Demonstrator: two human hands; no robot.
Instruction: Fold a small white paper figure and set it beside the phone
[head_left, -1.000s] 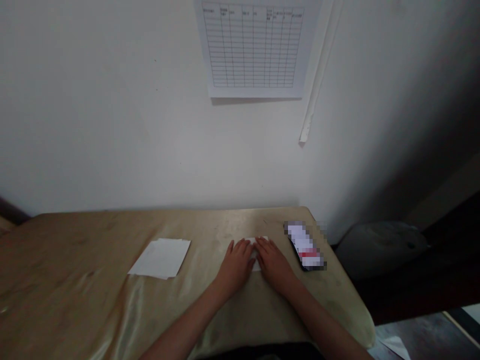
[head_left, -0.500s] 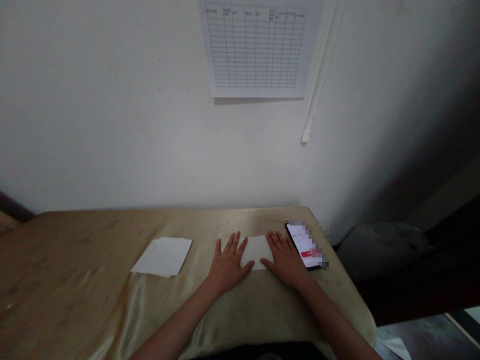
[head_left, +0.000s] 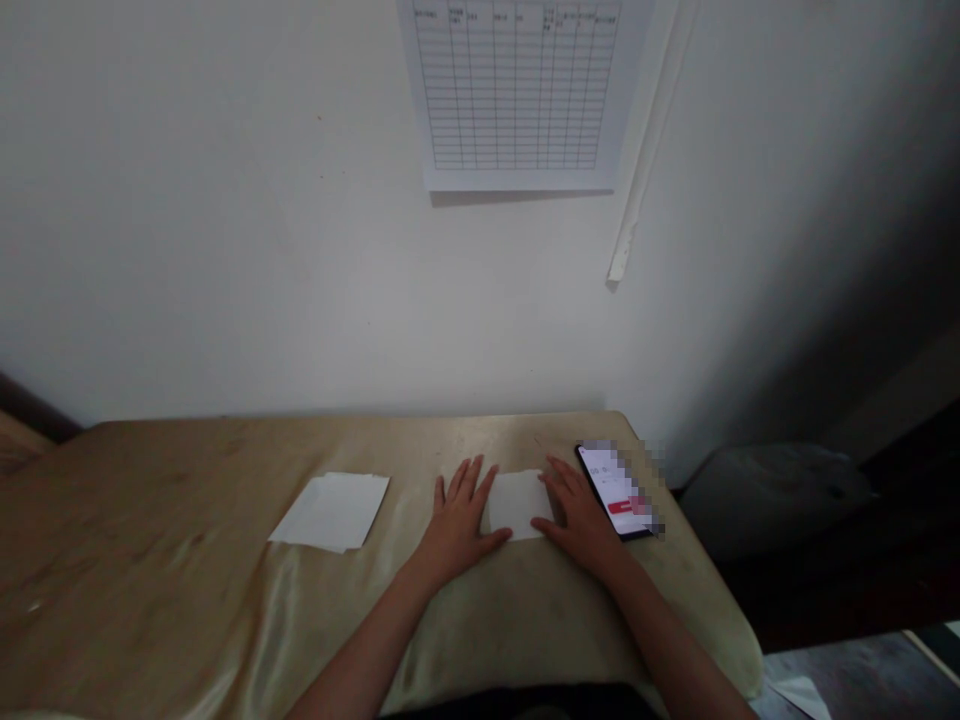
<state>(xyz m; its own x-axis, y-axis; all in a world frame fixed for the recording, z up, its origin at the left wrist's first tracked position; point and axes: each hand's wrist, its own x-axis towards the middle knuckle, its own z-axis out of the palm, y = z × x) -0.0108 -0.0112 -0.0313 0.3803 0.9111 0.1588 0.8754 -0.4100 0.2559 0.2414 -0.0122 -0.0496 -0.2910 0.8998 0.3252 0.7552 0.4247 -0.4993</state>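
Observation:
A small white square sheet of paper [head_left: 517, 506] lies flat on the table in front of me, between my two hands. My left hand [head_left: 459, 520] is at its left edge, fingers spread, with the thumb at the lower left corner. Across from it, my right hand [head_left: 577, 515] rests at the right edge with fingers apart and the thumb over the lower right part. Neither hand grips anything. Farther left is a loose stack of white paper sheets [head_left: 331, 512], slightly fanned out.
A phone [head_left: 616, 490] with a lit screen lies just right of my right hand, partly pixelated. The table [head_left: 172, 560] has a wrinkled, shiny gold-brown cloth. Behind it stands a white wall [head_left: 225, 250] with a printed table sheet [head_left: 517, 100] hanging on it.
My fingers have lifted and curled slightly, the right hand most clearly, baring a little more of the sheet. The whole view has shifted a bit.

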